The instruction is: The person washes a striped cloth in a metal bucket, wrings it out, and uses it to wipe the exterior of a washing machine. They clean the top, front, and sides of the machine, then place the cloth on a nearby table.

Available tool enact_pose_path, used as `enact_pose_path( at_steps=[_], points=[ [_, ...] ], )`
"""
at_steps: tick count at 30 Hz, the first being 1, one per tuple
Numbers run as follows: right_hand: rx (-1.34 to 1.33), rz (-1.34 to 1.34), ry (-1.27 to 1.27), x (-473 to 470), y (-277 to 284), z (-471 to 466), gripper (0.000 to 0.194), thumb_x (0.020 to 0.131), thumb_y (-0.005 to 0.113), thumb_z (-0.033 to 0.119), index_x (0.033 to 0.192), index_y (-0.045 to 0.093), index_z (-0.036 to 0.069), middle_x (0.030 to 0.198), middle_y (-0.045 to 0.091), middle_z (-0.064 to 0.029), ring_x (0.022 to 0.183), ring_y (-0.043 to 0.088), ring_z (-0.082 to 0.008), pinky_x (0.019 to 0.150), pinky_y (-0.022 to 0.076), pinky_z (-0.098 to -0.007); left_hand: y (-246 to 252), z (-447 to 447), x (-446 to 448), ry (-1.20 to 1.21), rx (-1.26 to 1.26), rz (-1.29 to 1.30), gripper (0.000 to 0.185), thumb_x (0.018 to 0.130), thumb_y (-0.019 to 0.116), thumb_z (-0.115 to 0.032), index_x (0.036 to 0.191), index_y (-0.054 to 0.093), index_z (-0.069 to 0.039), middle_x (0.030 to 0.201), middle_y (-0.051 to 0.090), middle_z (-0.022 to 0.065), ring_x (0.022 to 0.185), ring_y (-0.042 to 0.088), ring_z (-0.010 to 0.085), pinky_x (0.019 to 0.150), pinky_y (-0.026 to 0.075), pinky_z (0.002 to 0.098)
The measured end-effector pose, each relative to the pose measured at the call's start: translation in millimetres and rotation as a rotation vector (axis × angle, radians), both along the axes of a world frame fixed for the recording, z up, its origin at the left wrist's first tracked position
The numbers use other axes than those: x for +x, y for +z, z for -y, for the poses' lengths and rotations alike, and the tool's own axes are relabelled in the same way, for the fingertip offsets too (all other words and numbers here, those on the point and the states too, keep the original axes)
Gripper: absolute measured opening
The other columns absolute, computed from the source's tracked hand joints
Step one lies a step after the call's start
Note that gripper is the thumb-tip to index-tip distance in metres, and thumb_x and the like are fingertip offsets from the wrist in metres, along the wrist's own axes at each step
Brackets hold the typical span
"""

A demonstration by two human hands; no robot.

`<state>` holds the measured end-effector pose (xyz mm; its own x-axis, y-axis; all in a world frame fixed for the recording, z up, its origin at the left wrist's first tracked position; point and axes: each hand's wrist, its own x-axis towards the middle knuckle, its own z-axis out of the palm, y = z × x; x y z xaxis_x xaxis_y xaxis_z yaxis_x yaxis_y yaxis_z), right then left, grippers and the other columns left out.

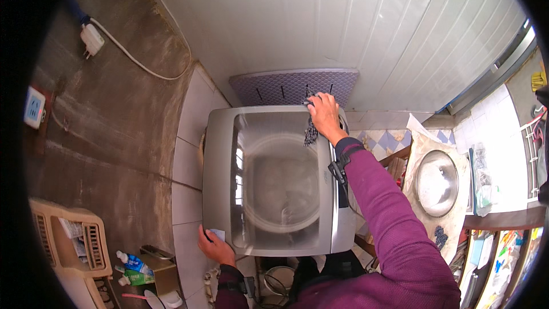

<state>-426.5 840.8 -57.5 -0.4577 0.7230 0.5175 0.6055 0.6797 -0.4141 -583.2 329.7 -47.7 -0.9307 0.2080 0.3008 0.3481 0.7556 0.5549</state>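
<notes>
A top-loading washing machine (pixel 279 180) stands right before me, its lid down. Through the tinted lid window the round tub shows faintly. My right hand (pixel 326 116) is at the far right corner of the lid, its fingers closed on a dark checkered cloth (pixel 311 134) that hangs down over the glass. My left hand (pixel 216 248) touches the near left corner of the machine. Beside its fingers lies a small pale sheet or sticker (pixel 218 234); whether the hand grips it is unclear.
Behind the machine a purple patterned panel (pixel 296 86) leans against the wall. A metal basin (pixel 437 183) stands on a covered surface at right, with another dark cloth (pixel 440 237) nearby. At left are a white plug (pixel 92 39), a wall socket (pixel 34 107) and soft pouches (pixel 136 266).
</notes>
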Motion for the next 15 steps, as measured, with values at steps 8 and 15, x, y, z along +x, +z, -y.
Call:
enact_pose_path(
  at_steps=[8,15],
  points=[
    [0.027,-0.008,0.232,57.1,5.8,124.0,0.041,0.091,0.073,0.014,0.131,0.064,0.01,0.14,0.055,-0.0171,0.132,0.049,-0.0418,0.106,0.0427,-0.0546,-1.0,-3.3,-0.6,-0.002,-0.013,-0.061,0.037,0.11,0.05,-0.023,0.138,0.062,-0.002,0.131,0.067,0.0204,0.119,0.059,0.0416,0.103,0.044,0.0506],
    [-0.062,0.14,0.449,135.1,30.9,291.1,0.039,0.09,0.074,0.012,0.129,0.068,0.01,0.141,0.056,-0.0115,0.129,0.051,-0.0356,0.105,0.0423,-0.0479,-2.2,-4.8,-2.8,-0.002,0.004,-0.082,0.038,0.109,0.052,-0.026,0.137,0.063,-0.002,0.133,0.066,0.0226,0.122,0.059,0.0426,0.105,0.044,0.052]
  ],
)
